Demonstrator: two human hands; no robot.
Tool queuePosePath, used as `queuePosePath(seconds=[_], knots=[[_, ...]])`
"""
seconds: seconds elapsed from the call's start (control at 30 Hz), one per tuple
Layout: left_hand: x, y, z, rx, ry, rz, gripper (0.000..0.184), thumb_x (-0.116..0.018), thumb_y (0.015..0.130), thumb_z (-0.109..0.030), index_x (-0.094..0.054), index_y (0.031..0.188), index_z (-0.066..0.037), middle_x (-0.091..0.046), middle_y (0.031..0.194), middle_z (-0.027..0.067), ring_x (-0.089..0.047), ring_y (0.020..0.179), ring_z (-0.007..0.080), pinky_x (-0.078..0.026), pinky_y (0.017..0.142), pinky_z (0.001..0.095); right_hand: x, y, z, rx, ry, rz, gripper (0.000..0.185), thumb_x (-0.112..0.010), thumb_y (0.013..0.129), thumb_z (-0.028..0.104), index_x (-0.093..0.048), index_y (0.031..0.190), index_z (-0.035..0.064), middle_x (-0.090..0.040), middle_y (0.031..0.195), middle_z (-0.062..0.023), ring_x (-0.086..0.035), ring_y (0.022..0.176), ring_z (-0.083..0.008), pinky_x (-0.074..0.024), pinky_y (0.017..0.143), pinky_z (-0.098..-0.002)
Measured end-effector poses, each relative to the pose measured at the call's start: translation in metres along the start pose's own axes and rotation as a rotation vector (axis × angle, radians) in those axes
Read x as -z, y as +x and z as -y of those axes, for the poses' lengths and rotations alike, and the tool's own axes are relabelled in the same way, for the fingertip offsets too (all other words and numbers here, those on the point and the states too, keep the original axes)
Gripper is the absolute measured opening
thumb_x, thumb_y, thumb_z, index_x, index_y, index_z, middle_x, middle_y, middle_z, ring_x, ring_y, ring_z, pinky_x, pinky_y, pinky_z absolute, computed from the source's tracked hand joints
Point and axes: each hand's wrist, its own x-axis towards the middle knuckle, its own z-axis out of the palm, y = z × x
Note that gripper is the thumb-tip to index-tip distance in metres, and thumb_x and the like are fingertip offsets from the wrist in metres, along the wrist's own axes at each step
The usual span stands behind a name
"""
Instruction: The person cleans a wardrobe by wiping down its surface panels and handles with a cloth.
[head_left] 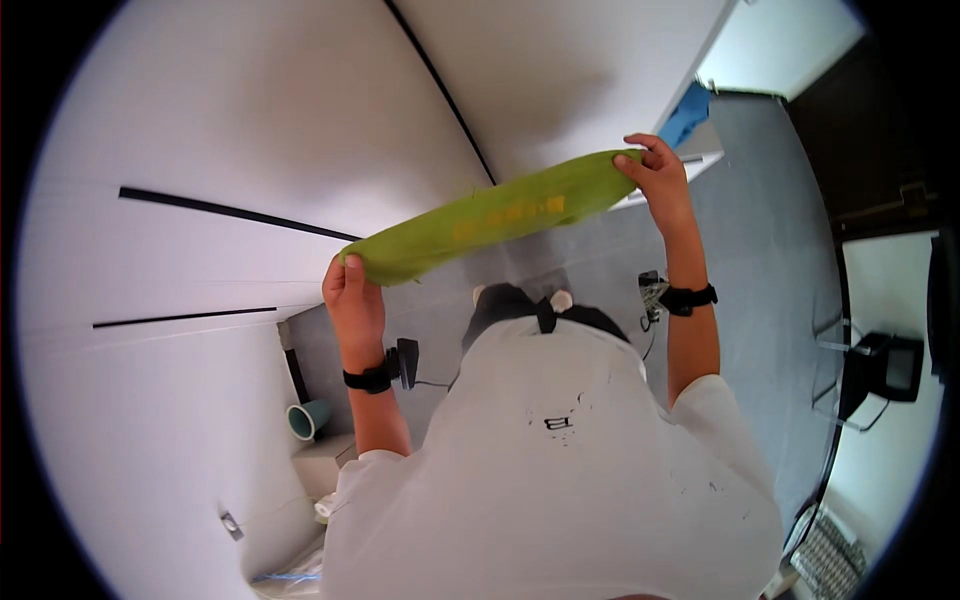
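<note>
A green cloth [500,212] with faded yellow lettering is stretched between my two hands in the head view, in front of white panels. My left hand [352,300] pinches its left end, thumb on top. At the upper right end, my right hand [658,180] grips the other corner between thumb and fingers. The right end is higher in the view than the left. Loose threads stick out along the cloth's edges. Each wrist wears a black strap with a small device on it.
White panels [270,110] with black strips stand in front and to the left. A green bin [308,419] is at the lower left, by a cardboard box [325,462]. A black chair [878,372] stands on the grey floor [755,300] at right. Something blue [686,115] hangs beyond the panel edge.
</note>
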Motion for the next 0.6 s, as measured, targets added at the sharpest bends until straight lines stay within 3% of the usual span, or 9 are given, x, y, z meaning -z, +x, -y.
queuePosePath(seconds=[0.07,0.17,0.43,0.5,0.6], knots=[[0.001,-0.001,-0.006,-0.060,-0.048,-0.024,0.025,-0.052,0.100,-0.021,-0.059,0.110,0.001,-0.063,0.103,0.0060,-0.057,0.097,0.0136,-0.045,0.088,0.0317,-0.006,0.016,0.012,0.107,-0.071,0.020,0.020,-0.070,0.085,0.006,-0.060,0.102,0.0014,-0.063,0.084,-0.0019,-0.057,0.075,-0.0072,-0.0457,0.068,-0.0210],[-0.006,0.008,-0.021,-0.176,-0.161,-0.152,0.025,-0.052,0.099,-0.022,-0.057,0.109,0.001,-0.064,0.103,0.0071,-0.059,0.097,0.0151,-0.047,0.088,0.0341,-0.034,0.033,0.040,0.242,-0.011,0.004,0.018,-0.072,0.084,0.007,-0.063,0.098,0.0014,-0.057,0.078,0.0033,-0.053,0.072,-0.0050,-0.0431,0.066,-0.0202],[0.009,0.043,-0.095,-0.517,-0.225,-0.189,0.024,-0.054,0.098,-0.023,-0.056,0.108,-0.001,-0.064,0.106,0.0100,-0.061,0.099,0.0197,-0.049,0.089,0.0355,-0.120,0.069,0.162,0.515,-0.014,0.083,0.017,-0.071,0.084,0.005,-0.065,0.099,-0.0003,-0.062,0.080,0.0016,-0.055,0.074,-0.0053,-0.0442,0.064,-0.0198],[0.010,0.055,-0.111,-0.537,-0.225,-0.199,0.025,-0.053,0.098,-0.023,-0.056,0.109,0.000,-0.063,0.107,0.0097,-0.061,0.100,0.0191,-0.048,0.089,0.0350,-0.140,0.074,0.184,0.598,0.211,0.149,0.015,-0.070,0.085,0.005,-0.064,0.098,-0.0012,-0.063,0.081,-0.0011,-0.058,0.076,-0.0068,-0.0471,0.067,-0.0214],[-0.006,0.062,-0.117,-0.493,-0.236,-0.174,0.026,-0.052,0.099,-0.020,-0.056,0.115,0.000,-0.062,0.112,0.0088,-0.058,0.104,0.0178,-0.047,0.089,0.0339,-0.145,0.082,0.189,0.729,0.304,0.100,0.014,-0.068,0.086,0.004,-0.064,0.098,-0.0014,-0.064,0.088,-0.0038,-0.060,0.078,-0.0080,-0.0491,0.068,-0.0227]])
